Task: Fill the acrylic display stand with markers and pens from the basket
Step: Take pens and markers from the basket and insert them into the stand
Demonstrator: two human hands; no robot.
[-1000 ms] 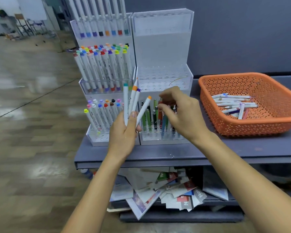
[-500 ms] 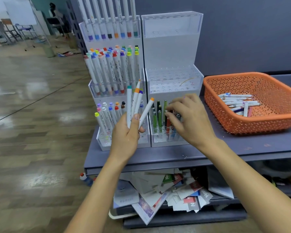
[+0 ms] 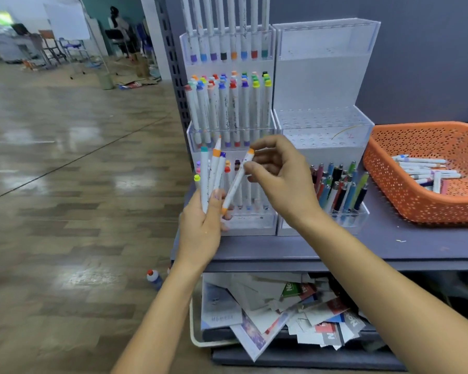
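Our left hand [image 3: 201,230] grips a fan of markers [image 3: 204,171] before the acrylic stand [image 3: 322,85]; our right hand [image 3: 281,179] pinches the orange-capped marker [image 3: 234,184] (basket [image 3: 422,209] at right). Tugging it could spill the loosely held others.

A stationery shop floor: acrylic display stands [image 3: 322,76] of markers [image 3: 227,109] on grey retail shelving [image 3: 389,249] (slotted upright [image 3: 173,76] behind).
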